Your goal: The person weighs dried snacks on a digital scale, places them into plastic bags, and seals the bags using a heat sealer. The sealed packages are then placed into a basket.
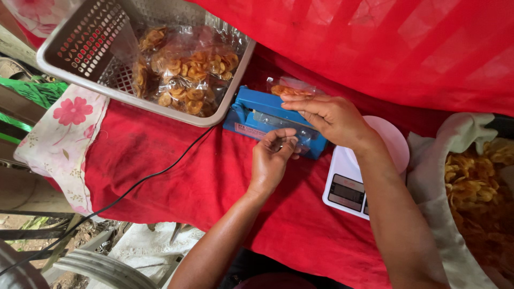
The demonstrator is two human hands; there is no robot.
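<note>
A blue heat sealer [251, 115] lies on the red cloth [176, 171]. A clear plastic bag of yellow chips [289, 88] lies across it, its open end under the sealer arm. My left hand [271, 160] pinches the near edge of the bag at the sealer's front. My right hand [332, 119] rests flat on the sealer arm and the bag, fingers pointing left.
A grey perforated basket [80, 48] holds several sealed chip bags [187, 75] at the back left. A white digital scale [348, 187] with a pink dish [393, 142] stands at right. A cloth-lined sack of loose chips [476, 187] is far right. A black cord [134, 187] runs left off the table.
</note>
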